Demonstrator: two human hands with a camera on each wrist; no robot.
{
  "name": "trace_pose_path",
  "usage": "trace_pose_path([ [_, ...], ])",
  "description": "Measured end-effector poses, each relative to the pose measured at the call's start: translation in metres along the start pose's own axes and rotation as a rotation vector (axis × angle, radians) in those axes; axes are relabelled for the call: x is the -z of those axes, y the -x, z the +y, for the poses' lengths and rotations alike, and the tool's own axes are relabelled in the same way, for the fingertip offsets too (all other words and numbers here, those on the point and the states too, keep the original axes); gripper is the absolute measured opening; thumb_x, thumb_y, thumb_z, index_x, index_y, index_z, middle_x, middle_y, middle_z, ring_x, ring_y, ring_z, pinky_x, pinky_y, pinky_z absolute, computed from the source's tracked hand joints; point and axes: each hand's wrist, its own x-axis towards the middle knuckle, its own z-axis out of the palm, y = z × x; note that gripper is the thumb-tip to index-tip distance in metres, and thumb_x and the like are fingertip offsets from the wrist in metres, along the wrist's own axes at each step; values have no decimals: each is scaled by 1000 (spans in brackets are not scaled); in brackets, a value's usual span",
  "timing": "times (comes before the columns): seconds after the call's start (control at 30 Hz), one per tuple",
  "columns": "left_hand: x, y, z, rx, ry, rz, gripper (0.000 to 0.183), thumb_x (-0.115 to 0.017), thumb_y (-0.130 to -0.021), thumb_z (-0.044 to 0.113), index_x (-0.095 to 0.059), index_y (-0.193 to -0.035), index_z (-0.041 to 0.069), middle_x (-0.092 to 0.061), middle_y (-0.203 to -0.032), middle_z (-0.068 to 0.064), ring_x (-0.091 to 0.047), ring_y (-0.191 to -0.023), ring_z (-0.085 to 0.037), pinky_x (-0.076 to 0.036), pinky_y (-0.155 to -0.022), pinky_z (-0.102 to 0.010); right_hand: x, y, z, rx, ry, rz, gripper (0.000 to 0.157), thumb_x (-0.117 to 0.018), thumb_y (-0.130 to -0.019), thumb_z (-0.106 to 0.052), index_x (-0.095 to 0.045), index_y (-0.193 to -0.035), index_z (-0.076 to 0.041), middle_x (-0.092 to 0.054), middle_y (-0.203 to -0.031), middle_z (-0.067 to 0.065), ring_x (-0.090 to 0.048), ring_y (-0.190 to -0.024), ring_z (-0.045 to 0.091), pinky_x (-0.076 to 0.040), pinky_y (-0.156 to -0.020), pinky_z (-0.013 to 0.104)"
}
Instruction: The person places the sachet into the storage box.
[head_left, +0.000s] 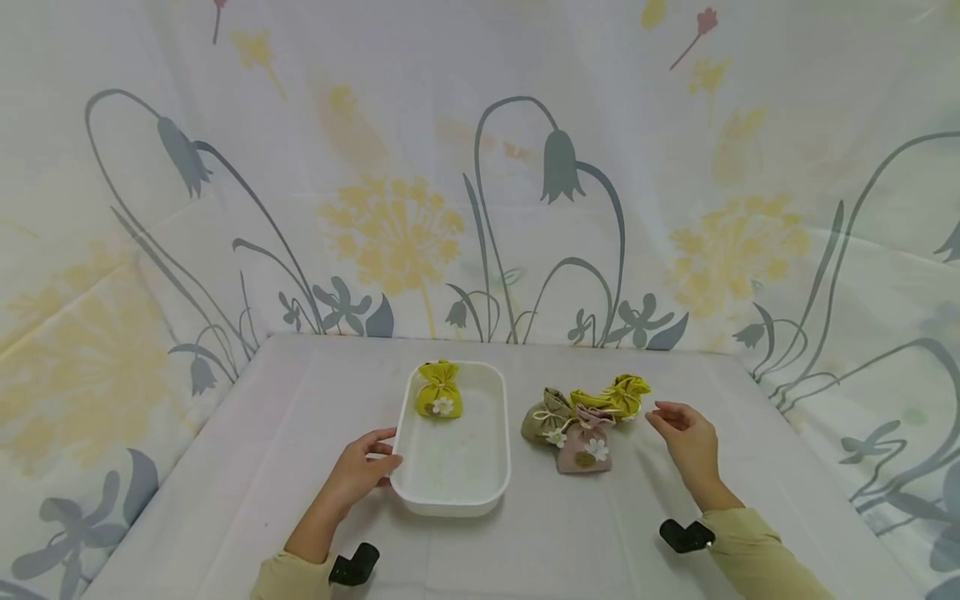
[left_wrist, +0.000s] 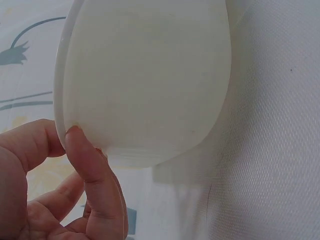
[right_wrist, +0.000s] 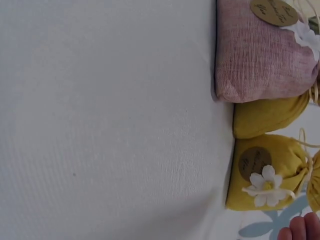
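My left hand (head_left: 366, 471) pinches the left rim of a white plastic tray (head_left: 450, 492), thumb and fingers on either side of the edge. Inside the tray, at its far left, is a yellow drawstring sachet (head_left: 439, 393) with a white flower. To the right of the tray sits a cluster of sachets: a khaki one (head_left: 537, 421), a pink one (head_left: 581, 446) in front, and two yellow ones, the nearer (right_wrist: 267, 172) bearing a round brown label. Just right of this cluster my right hand (head_left: 686, 437) hangs with loosely bent fingers, holding nothing.
A table with a pale cloth (head_left: 300, 375) lies under everything. Behind it and at both sides hangs a curtain (head_left: 405, 125) printed with flowers. Black wrist devices are strapped to the left forearm (head_left: 355, 565) and right forearm (head_left: 686, 536).
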Motion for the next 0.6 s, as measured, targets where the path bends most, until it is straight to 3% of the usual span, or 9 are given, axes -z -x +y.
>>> trace_pose_path([
  [0.3,0,1,-1,5,9,5,45,-63,-84,3,-53,-127,-2,-53,-95,-12,-55,-74,-18,-53,-61,-31,1,-15,3,5,-16,0,32,-71,-82,-12,-64,-109,4,-66,-97,17,-49,-70,-13,-43,-60,9],
  [0.6,0,0,1,9,10,8,45,-63,-84,4,-53,-127,-2,-52,-94,-11,-55,-73,-18,-53,-60,-30,-2,-31,0,35,-94,-151,43,-67,-86,-11,-54,-122,7,-58,-113,26,-50,-81,-12,-43,-69,7],
])
